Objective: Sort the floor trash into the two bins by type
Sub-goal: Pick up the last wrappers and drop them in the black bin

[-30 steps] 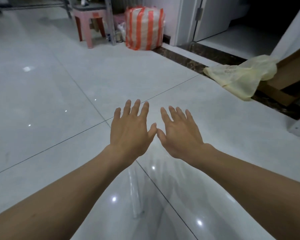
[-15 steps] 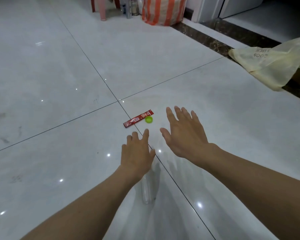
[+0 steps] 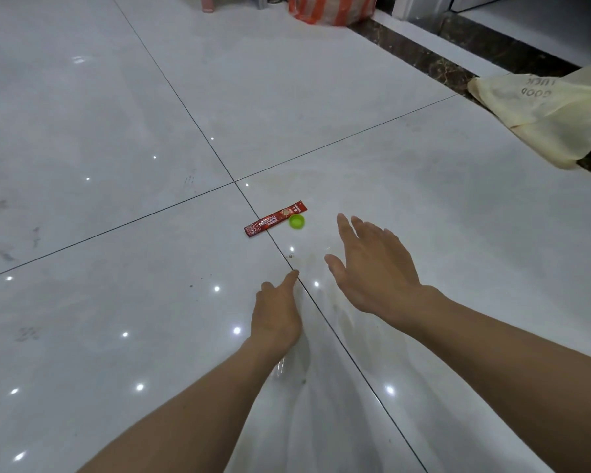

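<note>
A red Nescafe sachet (image 3: 275,219) lies flat on the white tiled floor, across a tile joint. Touching its right end is a small green bottle cap (image 3: 297,221). My right hand (image 3: 372,268) hovers just right of and nearer than the cap, fingers spread, holding nothing. My left hand (image 3: 277,312) is lower and closer to me, fingers loosely bent downward and empty. Under my left wrist a faint see-through item (image 3: 281,367) rests on the floor, mostly hidden. No bin shows in the head view.
A pale yellow plastic bag (image 3: 546,107) lies at the right by a dark marble threshold (image 3: 434,59). An orange-and-white striped sack (image 3: 331,8) and a pink stool leg (image 3: 207,3) stand at the far edge. Glossy tiles stretch to the left.
The view has tilted down toward the floor, revealing the sachet and cap. My left hand has pulled back and lowered; my right hand stays forward near the cap.
</note>
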